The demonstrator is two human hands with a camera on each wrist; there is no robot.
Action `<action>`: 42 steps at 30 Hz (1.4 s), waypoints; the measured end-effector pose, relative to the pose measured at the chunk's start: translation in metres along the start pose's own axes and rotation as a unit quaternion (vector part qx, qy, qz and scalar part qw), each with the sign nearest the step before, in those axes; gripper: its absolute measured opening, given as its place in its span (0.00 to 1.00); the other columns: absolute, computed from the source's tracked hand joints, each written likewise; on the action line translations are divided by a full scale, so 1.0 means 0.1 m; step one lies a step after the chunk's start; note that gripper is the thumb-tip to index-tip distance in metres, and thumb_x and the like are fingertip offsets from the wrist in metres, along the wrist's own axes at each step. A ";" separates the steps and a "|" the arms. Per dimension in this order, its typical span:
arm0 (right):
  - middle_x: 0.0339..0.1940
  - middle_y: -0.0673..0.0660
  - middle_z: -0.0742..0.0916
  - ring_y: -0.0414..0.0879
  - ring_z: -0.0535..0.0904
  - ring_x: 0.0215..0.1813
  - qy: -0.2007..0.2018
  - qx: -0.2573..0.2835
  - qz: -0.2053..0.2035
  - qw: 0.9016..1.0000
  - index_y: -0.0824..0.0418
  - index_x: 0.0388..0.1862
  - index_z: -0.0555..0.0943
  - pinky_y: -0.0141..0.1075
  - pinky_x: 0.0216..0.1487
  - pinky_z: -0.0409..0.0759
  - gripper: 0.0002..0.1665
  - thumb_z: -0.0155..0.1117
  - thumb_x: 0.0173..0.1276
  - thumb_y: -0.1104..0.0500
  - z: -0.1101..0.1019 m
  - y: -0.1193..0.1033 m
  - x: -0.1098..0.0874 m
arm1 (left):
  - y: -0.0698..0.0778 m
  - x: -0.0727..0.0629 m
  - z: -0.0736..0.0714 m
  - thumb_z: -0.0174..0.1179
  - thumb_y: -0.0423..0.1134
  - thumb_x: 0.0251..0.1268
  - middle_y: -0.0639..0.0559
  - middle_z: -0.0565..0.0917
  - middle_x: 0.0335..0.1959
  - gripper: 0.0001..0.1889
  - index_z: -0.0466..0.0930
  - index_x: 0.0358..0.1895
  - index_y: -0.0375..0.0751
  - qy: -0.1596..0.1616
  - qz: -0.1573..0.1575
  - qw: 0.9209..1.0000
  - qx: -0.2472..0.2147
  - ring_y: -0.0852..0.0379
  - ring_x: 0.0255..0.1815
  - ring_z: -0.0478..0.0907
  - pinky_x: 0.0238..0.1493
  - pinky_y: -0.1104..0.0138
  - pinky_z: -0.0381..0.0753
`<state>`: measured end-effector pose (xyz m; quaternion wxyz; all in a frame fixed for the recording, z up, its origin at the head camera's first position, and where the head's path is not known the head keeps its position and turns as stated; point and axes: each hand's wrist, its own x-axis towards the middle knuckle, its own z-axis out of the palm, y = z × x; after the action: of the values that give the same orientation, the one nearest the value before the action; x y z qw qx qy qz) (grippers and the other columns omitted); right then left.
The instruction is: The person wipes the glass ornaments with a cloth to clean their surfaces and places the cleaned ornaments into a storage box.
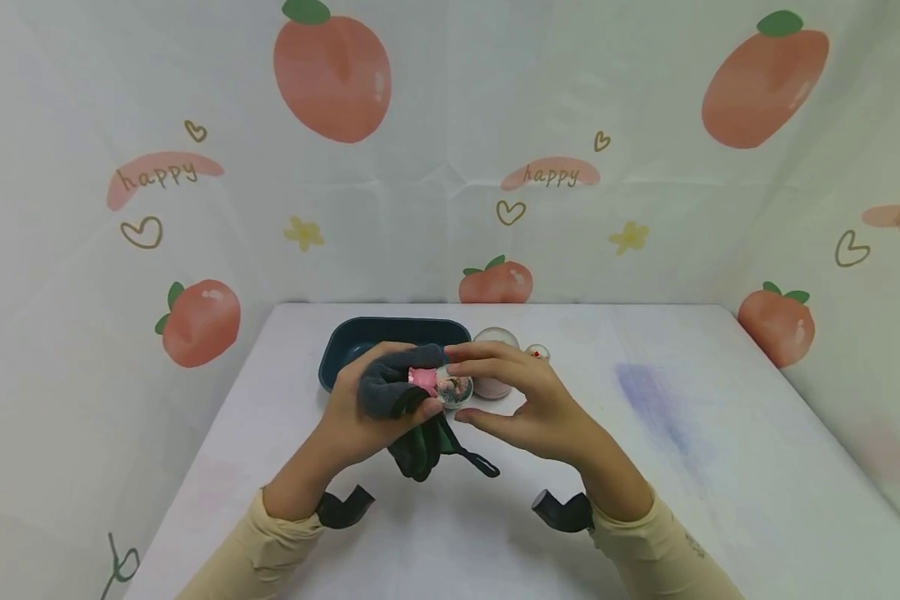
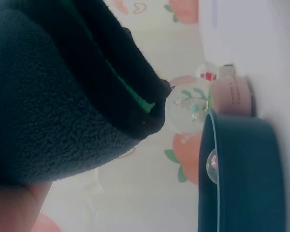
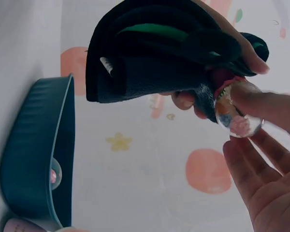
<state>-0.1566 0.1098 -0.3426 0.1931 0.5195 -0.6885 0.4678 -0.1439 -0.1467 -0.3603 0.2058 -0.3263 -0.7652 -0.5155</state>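
My left hand (image 1: 348, 429) grips a dark grey-blue plush cloth (image 1: 386, 387) with green and black underlayers and a hanging loop. The cloth is folded around the pink base of a small snow globe (image 1: 456, 389). Its clear ball, with colourful bits inside, faces my right hand (image 1: 543, 404). In the right wrist view, the right thumb lies on the ball (image 3: 241, 113) and the fingers are behind it, so the globe is pinched between them. The left wrist view shows mostly the cloth (image 2: 63, 106), which hides the globe.
A dark teal bin (image 1: 333, 358) stands behind the left hand, with another clear ball (image 2: 212, 166) inside it. To its right are a larger snow globe on a pink base (image 1: 492, 388) and a smaller globe (image 1: 537, 352). A patterned curtain (image 1: 420, 233) hangs behind the white table.
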 end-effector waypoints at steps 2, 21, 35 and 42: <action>0.61 0.64 0.88 0.52 0.85 0.64 -0.003 -0.008 -0.008 1.000 0.65 0.59 0.85 0.33 0.65 0.82 0.31 0.82 0.55 0.74 0.01 0.01 0.01 | 0.00 0.00 0.00 0.84 0.31 0.48 0.50 0.89 0.50 0.33 0.81 0.61 0.43 0.001 -0.001 1.000 0.001 0.57 0.49 0.86 0.52 0.67 0.86; 0.63 0.62 0.87 0.51 0.84 0.64 -0.005 -0.007 0.010 1.000 0.66 0.62 0.84 0.34 0.64 0.84 0.34 0.84 0.54 0.72 0.02 0.00 -0.01 | 0.02 0.01 0.00 0.85 0.32 0.47 0.50 0.89 0.51 0.34 0.81 0.60 0.42 0.007 0.003 1.000 0.018 0.56 0.50 0.86 0.53 0.66 0.86; 0.60 0.62 0.89 0.47 0.89 0.55 -0.010 -0.007 0.053 0.999 0.65 0.66 0.82 0.36 0.49 0.90 0.34 0.82 0.60 0.68 0.02 -0.02 -0.03 | 0.03 0.00 0.00 0.85 0.36 0.48 0.50 0.89 0.50 0.33 0.81 0.60 0.42 0.009 0.013 1.000 0.018 0.57 0.49 0.86 0.52 0.66 0.86; 0.56 0.60 0.90 0.48 0.89 0.55 -0.011 -0.013 0.009 1.000 0.69 0.61 0.84 0.34 0.56 0.87 0.34 0.84 0.53 0.73 0.01 0.00 -0.01 | 0.03 0.00 0.00 0.85 0.33 0.46 0.50 0.89 0.49 0.34 0.81 0.60 0.41 0.010 0.010 1.000 0.018 0.57 0.48 0.86 0.51 0.66 0.86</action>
<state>-0.1562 0.1095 -0.3442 0.1879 0.5159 -0.7016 0.4543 -0.1415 -0.1463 -0.3580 0.2245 -0.3252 -0.7687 -0.5030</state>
